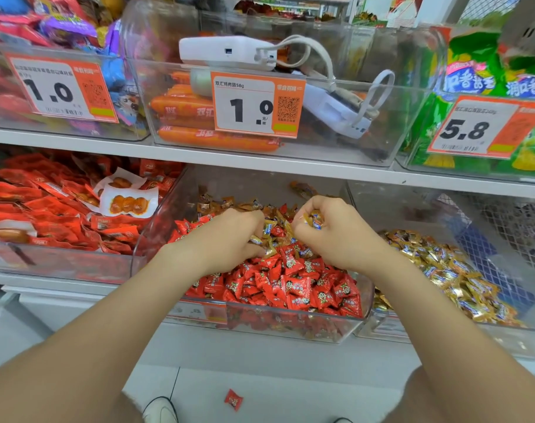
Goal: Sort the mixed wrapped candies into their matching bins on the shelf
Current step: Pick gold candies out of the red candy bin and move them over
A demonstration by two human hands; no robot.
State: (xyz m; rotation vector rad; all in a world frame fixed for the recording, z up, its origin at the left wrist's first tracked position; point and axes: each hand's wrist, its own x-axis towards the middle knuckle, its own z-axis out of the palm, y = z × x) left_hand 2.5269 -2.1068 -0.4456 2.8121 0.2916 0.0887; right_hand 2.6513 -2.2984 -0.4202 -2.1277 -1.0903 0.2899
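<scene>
Beneath both wrists, red candies (293,282) filled the near end of the middle bin (159,227), with gold candies (270,228) mixed in just past the knuckles. The left hand (229,236) curled over a few of them on the heap; the right hand (330,230) pinched a small bunch just above it. Rightward of the right hand, the nearer one, lay the gold bin (461,340), close beside.

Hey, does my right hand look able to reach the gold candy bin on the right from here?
Probably yes. The right hand, gripping gold candies, is beside the gold candy bin; its top is open, with only a low clear wall between.
</scene>
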